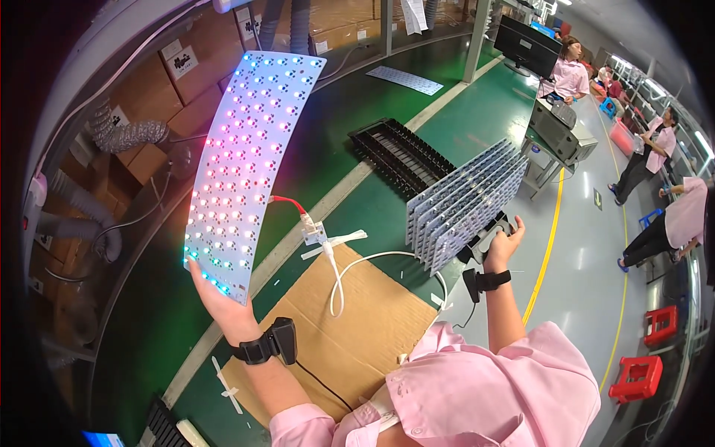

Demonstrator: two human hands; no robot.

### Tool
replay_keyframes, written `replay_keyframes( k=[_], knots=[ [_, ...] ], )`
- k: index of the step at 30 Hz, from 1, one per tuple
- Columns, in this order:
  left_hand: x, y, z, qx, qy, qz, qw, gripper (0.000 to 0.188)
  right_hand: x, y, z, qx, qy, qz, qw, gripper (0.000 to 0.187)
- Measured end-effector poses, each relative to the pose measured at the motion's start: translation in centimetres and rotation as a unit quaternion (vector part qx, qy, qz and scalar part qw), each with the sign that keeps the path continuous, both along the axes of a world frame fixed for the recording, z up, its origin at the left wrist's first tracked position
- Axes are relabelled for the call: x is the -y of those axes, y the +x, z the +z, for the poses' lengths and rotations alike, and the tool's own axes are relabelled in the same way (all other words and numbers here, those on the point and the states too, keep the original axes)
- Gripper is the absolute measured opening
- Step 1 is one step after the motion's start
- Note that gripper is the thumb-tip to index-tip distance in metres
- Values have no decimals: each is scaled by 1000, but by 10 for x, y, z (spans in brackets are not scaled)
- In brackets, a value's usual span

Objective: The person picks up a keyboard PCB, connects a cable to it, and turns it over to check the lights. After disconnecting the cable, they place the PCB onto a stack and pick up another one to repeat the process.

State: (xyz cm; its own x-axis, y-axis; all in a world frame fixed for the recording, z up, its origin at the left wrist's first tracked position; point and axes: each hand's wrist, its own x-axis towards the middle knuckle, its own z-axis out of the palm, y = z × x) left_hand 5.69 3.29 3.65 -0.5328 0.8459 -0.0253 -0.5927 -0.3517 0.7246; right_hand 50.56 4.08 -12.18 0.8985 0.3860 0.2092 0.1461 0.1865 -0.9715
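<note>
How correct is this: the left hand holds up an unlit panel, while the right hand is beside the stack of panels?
"Unlit" is wrong: in the head view, the left hand holds up a brightly lit panel, while the right hand is beside the stack of panels.

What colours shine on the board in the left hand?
The board shines pink and white, with blue-green ends; best in the head view.
</note>
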Motion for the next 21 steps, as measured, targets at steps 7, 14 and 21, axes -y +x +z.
replay_keyframes(
  k=[7,14,21],
  knots=[
    [2,-1,-4,-20,14,-30,999,46,-7,-26,9,-25,-7,-60,998,54],
    [-1,11,-11,-75,54,-62,994,47,-11,-28,3,62,-127,-167,976,50],
    [4,-7,-46,-434,95,12,896,50,5,-22,-10,174,-197,-82,961,48]
  ],
)
